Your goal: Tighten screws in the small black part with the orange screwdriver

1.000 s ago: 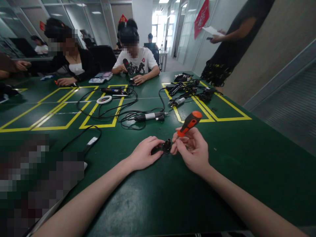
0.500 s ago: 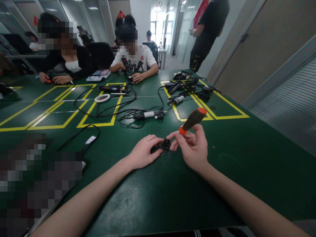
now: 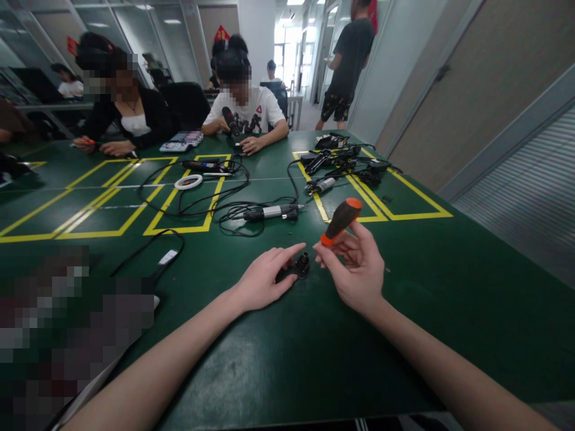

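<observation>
A small black round part (image 3: 302, 263) with a short upright stem sits on the green table. My left hand (image 3: 265, 278) rests at its left side, thumb and curled fingers against its base. The left index finger stretches out above the part, off its top. My right hand (image 3: 357, 269) is closed on a screwdriver (image 3: 342, 220) with a black and orange handle. The handle tilts up to the right; its shaft is mostly hidden or too thin to make out. The right fingertips are just right of the part, apart from it.
Beyond my hands lies a grey and black electric screwdriver (image 3: 272, 212) with coiled cable. A white tape ring (image 3: 188, 182) and another corded tool (image 3: 206, 166) are farther left. Tangled black cables and adapters (image 3: 335, 155) are back right. Two people sit across the table (image 3: 449, 287).
My right hand has pulled slightly away from the black part, and the screwdriver handle has shifted left. The left index finger has straightened. A standing person in the background has moved farther off.
</observation>
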